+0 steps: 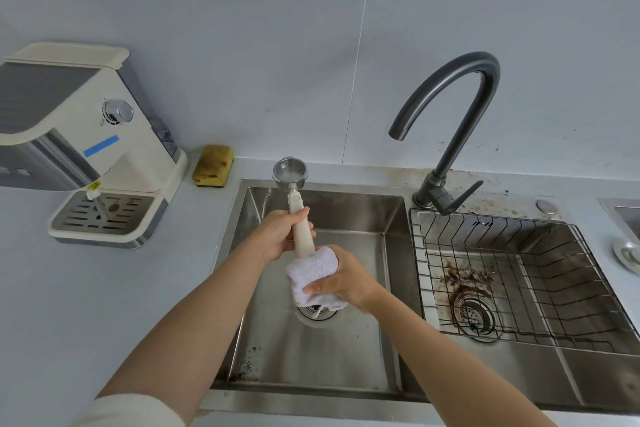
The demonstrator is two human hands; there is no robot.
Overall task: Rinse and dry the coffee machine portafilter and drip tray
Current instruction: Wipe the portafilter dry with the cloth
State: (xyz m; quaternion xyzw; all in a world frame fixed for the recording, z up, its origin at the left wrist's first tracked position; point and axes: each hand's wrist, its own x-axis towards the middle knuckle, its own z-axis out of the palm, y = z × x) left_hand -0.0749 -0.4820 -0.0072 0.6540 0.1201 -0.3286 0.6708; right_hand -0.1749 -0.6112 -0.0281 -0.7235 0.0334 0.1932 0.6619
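Note:
My left hand [282, 236] grips the cream handle of the portafilter [291, 174] and holds it over the left sink basin, steel basket end pointing away. My right hand [346, 279] holds a white cloth [313, 276] wrapped round the near end of the handle. The drip tray [104, 215], with its slotted metal grate, sits in the base of the cream coffee machine [90, 135] on the counter at the left.
A dark gooseneck faucet [450, 121] stands between the left basin [346, 350] and the right basin, which holds a wire rack [512, 274] and coffee stains. A yellow sponge [212, 166] lies behind the sink. No water is running.

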